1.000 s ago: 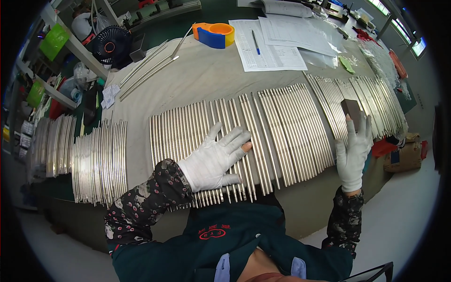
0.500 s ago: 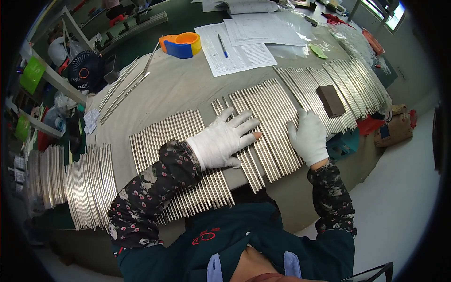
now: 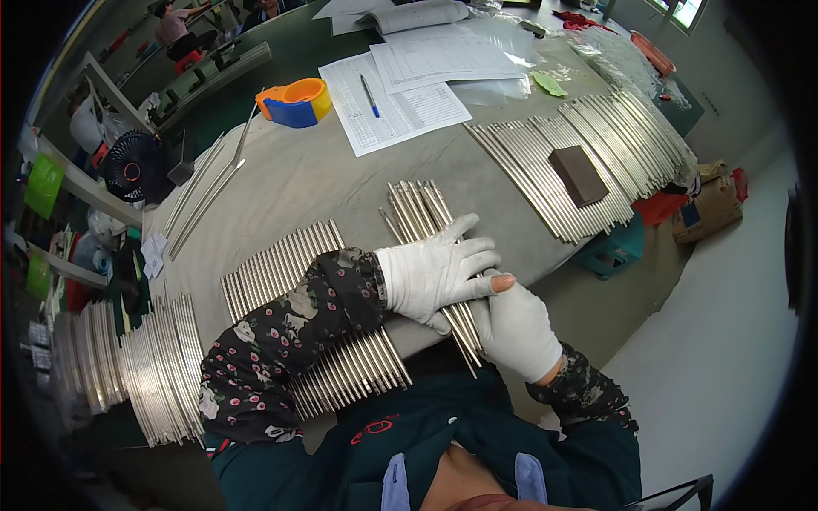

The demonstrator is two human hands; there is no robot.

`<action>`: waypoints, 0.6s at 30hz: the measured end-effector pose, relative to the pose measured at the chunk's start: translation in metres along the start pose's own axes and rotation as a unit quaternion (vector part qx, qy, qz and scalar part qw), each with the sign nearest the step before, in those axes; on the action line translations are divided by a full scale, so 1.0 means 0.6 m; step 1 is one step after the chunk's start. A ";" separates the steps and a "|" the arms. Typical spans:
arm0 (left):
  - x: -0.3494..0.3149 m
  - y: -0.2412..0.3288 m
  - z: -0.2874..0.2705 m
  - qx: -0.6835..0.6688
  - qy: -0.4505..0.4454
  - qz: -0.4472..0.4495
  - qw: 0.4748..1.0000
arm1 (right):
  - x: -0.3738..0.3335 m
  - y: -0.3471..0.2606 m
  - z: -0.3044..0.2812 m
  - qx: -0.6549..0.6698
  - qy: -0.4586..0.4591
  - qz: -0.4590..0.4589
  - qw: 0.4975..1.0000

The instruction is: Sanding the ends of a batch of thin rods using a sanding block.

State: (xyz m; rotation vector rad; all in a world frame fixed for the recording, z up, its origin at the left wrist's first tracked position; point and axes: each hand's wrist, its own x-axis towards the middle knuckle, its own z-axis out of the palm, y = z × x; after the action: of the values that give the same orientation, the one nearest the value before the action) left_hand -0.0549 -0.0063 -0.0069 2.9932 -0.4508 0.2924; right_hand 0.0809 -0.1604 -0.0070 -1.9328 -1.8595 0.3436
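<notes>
- one rod bundle (image 3: 417,207) overhangs our near table edge (image 3: 417,342)
- our right hand (image 3: 521,328) curls beside it; grip, we can't tell
- our left hand (image 3: 439,271) spreads loosely over it
- silvery far ends lie uneven
- grey tabletop (image 3: 503,217) shows either side

I can see the person's white-gloved left hand (image 3: 445,268) lying across a bunch of shiny sticks (image 3: 417,210), with the right hand (image 3: 520,330) at their side, while a brown block (image 3: 578,176) sits on more sticks (image 3: 635,140) farther right.
</notes>
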 end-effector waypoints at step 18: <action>0.055 0.059 -0.002 0.015 -0.006 0.034 0.999 | -0.080 0.061 -0.025 0.649 -0.310 0.179 0.671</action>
State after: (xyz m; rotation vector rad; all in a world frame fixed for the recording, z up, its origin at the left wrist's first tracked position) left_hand -0.0348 -0.0493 0.0037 3.0147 -0.5544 0.2903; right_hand 0.1171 -0.2101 -0.0165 -1.0498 -0.8017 1.9881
